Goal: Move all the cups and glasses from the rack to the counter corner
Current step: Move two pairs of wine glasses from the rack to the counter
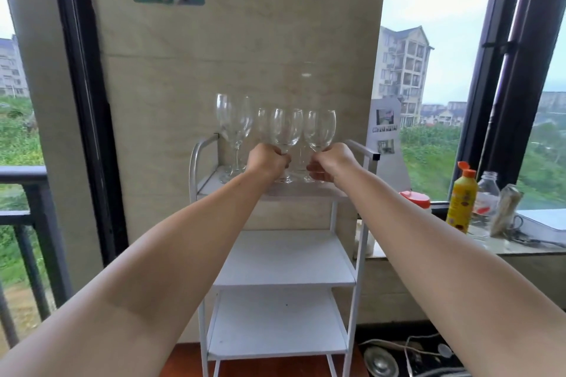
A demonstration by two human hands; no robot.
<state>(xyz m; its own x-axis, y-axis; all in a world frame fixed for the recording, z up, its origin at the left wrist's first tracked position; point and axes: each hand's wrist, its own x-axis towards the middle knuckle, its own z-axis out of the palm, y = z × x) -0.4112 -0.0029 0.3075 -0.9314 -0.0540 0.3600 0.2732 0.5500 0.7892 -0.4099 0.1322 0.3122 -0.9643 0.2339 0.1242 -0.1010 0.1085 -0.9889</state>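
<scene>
Several clear wine glasses stand on the top shelf of a white metal rack. My left hand is closed around the stem of one wine glass near the shelf's front. My right hand is closed around the stem of another wine glass just to its right. Both held glasses are upright, their bases at or just above the shelf. A taller glass stands free at the back left. Another glass stands behind my hands, partly hidden.
The rack's two lower shelves hold nothing. To the right, a stone counter carries a yellow bottle, a clear bottle, a red-lidded jar and a white tray. Cables lie on the floor at bottom right.
</scene>
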